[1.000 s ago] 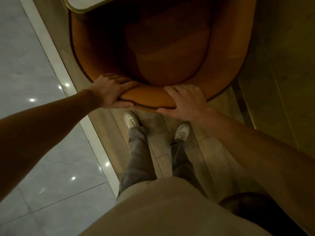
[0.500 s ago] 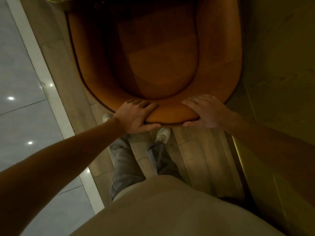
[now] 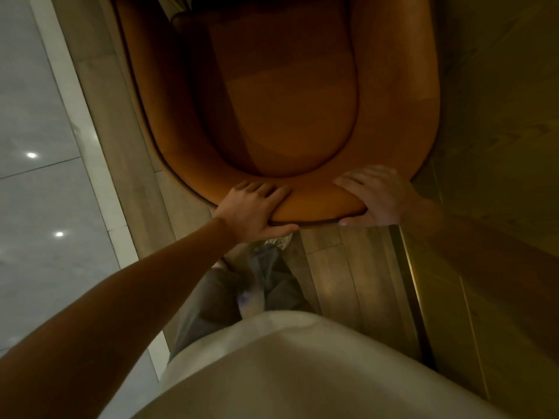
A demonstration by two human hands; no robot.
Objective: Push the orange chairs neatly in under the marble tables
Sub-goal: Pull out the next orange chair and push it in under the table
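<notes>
At near rim of one orange chair point(image 3: 287, 122), two grips holding on: left grip point(image 3: 251, 211), right grip point(image 3: 375, 196), fingers curling over top, thumbs pressing outside.

Both my bare arms stretch forward and down, my left hand point(image 3: 254, 210) and right hand point(image 3: 376, 196) gripping the orange chair point(image 3: 317, 205), fingers curled over, thumbs behind.

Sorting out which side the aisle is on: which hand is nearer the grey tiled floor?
Left. The left hand grips the chair back on the side toward the tiled floor; the right hand grips its far corner, farther from it.
</notes>
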